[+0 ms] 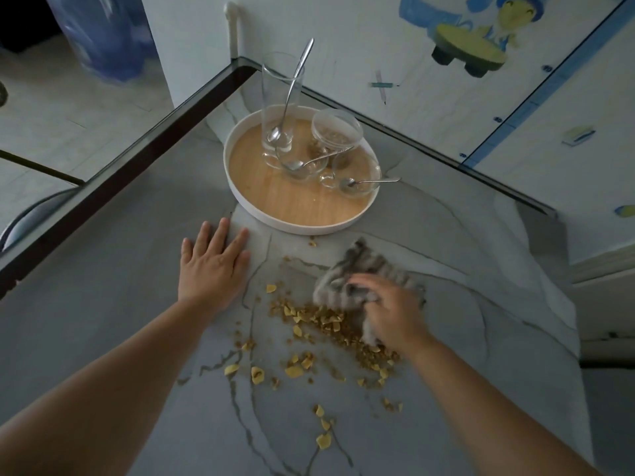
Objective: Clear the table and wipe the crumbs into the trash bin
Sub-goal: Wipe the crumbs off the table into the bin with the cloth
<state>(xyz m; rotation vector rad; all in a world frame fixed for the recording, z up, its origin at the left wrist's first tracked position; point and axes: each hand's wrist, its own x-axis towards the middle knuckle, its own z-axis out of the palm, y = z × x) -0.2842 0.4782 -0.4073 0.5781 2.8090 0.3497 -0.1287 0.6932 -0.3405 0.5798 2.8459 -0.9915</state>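
Writing: none legible; small dark numerals on the blue wall strip (536, 101), upper right, too blurred to read.

Left hand (213, 266): left of centre, palm flat on the table (103, 321), fingers straight and slightly apart, holding nothing.

Right hand (391, 310): right of centre, palm down, fingers curled and pressing into the grey cloth (364, 276).

Crumbs (330, 324): yellow-brown, heaped against the cloth's lower-left edge, others scattered toward the bottom of the frame.

Tray (295, 225): round, white-rimmed, upper centre, holding a tall glass (281, 97), small glass dishes and three spoons.
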